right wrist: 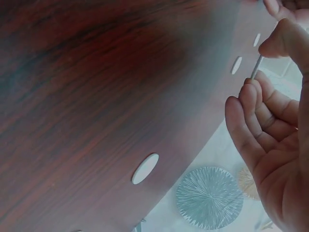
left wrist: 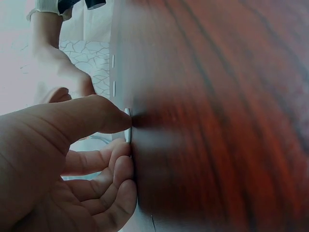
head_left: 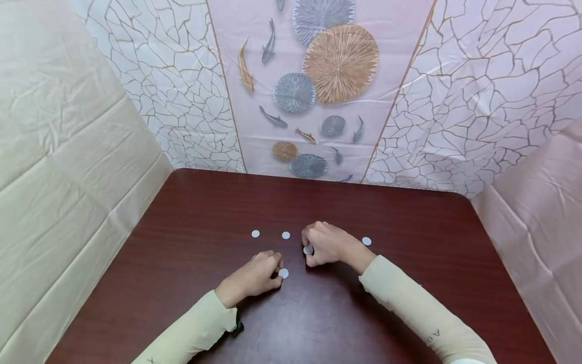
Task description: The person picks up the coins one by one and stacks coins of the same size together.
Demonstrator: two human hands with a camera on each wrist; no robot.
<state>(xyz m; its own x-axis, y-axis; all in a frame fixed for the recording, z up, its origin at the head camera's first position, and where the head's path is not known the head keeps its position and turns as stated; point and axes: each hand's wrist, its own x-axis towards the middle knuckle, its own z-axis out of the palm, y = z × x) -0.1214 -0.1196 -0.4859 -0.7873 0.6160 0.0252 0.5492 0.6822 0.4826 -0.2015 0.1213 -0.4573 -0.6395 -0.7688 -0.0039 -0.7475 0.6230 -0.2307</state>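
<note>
My left hand (head_left: pixel 254 275) is low over the brown table, thumb and fingertips at opposite edges of a flat white disc (head_left: pixel 284 273). In the left wrist view that disc (left wrist: pixel 128 123) lies flat at the tabletop, partly covered by the thumb. Further right, my right hand (head_left: pixel 328 243) pinches another white disc (head_left: pixel 308 249) by its edges. The right wrist view shows this disc (right wrist: pixel 257 66) edge-on between thumb and fingertips, raised off the wood. Past the left hand lie two loose white discs, one (head_left: pixel 255 233) left of the other (head_left: pixel 286 235).
Another white disc (head_left: pixel 366 241) lies beyond the right wrist. The dark reddish-brown table (head_left: pixel 204 202) ends at a patterned cloth (head_left: pixel 300 136) at the back, with plain cloth (head_left: pixel 77 167) along the left side and more along the right. A small black object (head_left: pixel 238 328) sits under the left cuff.
</note>
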